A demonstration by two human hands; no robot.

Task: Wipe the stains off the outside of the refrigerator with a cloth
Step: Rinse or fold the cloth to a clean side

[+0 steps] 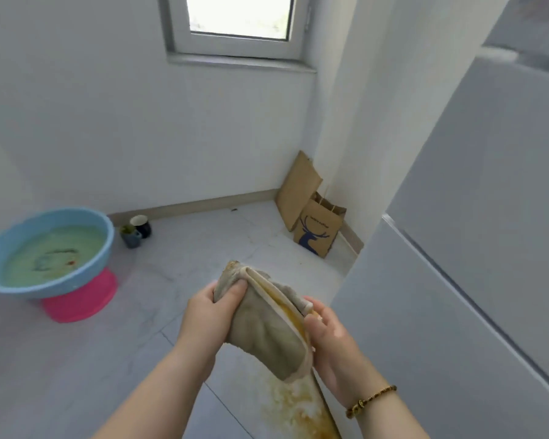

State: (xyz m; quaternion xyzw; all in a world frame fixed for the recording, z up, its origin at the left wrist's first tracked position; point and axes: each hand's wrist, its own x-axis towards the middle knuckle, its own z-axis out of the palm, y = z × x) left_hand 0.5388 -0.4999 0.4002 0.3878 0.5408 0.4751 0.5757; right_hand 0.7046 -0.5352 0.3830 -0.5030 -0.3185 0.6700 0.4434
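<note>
The cloth point(267, 331) is low in the centre of the frame, held in the air between both hands, just left of the refrigerator point(457, 248) that fills the right side; the left hand point(210, 308) has its grip clamped on the upper end, thumb pressed into the fabric; the right hand point(330, 343) curls its fingers round the folded edge, its grip closed on it too; the likely trouble is the yellow-orange smear along that edge: turned against the door, it would probably spread dirt rather than lift it; a loosely bunched fold could also slip from the grip mid-stroke; drips on the glossy floor tiles point(124, 359) might make them slippery; the cloth is grey-beige, soft and thick, with a pale hem, creased into a pouch; the refrigerator shows smooth, flat, pale grey panels with a dark seam between them; a yellowish blotch point(295, 407) lies below the cloth, on the refrigerator's foot or the floor, I cannot tell which; at left a round blue plastic basin point(108, 242) of cloudy greenish water rests on a pink stand point(83, 305); brown paper bags point(317, 229) lean in the corner
</note>
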